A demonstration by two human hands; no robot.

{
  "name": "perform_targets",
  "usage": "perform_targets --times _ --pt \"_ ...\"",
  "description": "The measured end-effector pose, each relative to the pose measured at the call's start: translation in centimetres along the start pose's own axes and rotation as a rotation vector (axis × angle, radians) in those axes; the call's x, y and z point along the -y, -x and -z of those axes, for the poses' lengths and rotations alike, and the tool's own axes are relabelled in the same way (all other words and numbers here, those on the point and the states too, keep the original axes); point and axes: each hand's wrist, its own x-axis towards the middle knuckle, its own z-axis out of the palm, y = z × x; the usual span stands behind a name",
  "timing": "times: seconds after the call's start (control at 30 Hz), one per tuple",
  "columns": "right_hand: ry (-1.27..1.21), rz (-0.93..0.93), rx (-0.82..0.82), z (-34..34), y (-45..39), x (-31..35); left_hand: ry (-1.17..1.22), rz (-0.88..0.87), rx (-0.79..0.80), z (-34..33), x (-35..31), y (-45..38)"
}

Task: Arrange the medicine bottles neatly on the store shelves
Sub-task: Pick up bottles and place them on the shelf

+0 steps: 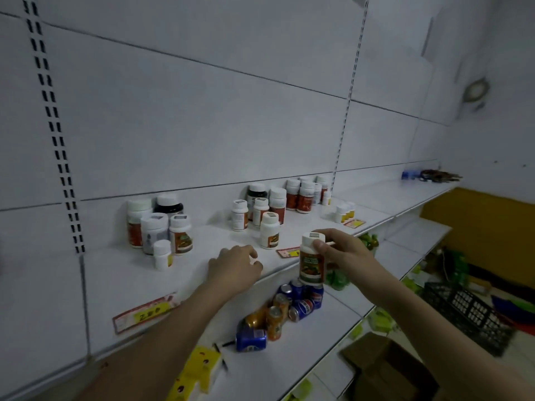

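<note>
My left hand (237,263) curls knuckles-up on the shelf (121,282); whether it holds anything is hidden. Labels on the medicine bottles (301,195) at the back are too blurred to read. The cardboard box (385,369) is cut off by the bottom edge.

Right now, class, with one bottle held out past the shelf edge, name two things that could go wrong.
1. The right hand pinches the medicine bottle only near its cap, out beyond the shelf edge; a slip would likely drop it onto the soda cans below.
2. The lone bottle stands near where the held one might go; a careless placement could knock it over.
</note>
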Motion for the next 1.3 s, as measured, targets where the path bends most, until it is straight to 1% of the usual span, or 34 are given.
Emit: perform_targets --times 0.07,0.1,0.17,0.27,0.4,0.53,0.6,0.7,0.8,1.1,1.3 --pt "0.013 -0.023 0.003 0.9 -1.9 -1.4 -0.18 0.01 -0.091 -2.7 -0.8 -1.7" --pt "0.026 -0.024 0.005 1.2 -3.0 -2.1 -0.222 0.012 -0.123 -3.8 -1.1 -2.5" --pt "0.046 -0.015 0.005 1.7 -5.4 -3.4 -0.238 0.027 -0.138 -4.9 -1.4 -4.0" --pt "0.011 0.001 0.015 2.0 -8.9 -5.0 -0.265 0.054 -0.135 -5.3 -1.2 -5.6" --pt "-0.086 0.019 0.029 1.8 -13.5 -6.9 -0.26 0.105 -0.197 -5.7 -0.9 -5.4" --pt "-0.144 0.077 0.08 1.4 -17.0 -8.9 -0.247 0.224 -0.164 -5.8 -0.7 -5.7" --pt "-0.166 0.094 0.141 1.3 -18.5 -9.8 -0.232 0.275 -0.149 -5.8 -0.5 -6.0" --pt "-0.168 0.121 0.274 0.9 -19.9 -10.7 -0.218 0.344 -0.164 -5.7 -0.4 -6.0" --pt "-0.187 0.155 0.373 0.8 -20.3 -11.0 -0.223 0.353 -0.189 -5.6 -0.9 -5.7" --pt "-0.295 0.217 0.535 1.0 -22.5 -11.9 -0.137 0.415 -0.252 -5.0 -2.0 -5.0" --pt "-0.334 0.251 0.551 0.9 -22.5 -12.2 -0.145 0.457 -0.275 -5.2 -2.0 -5.3"
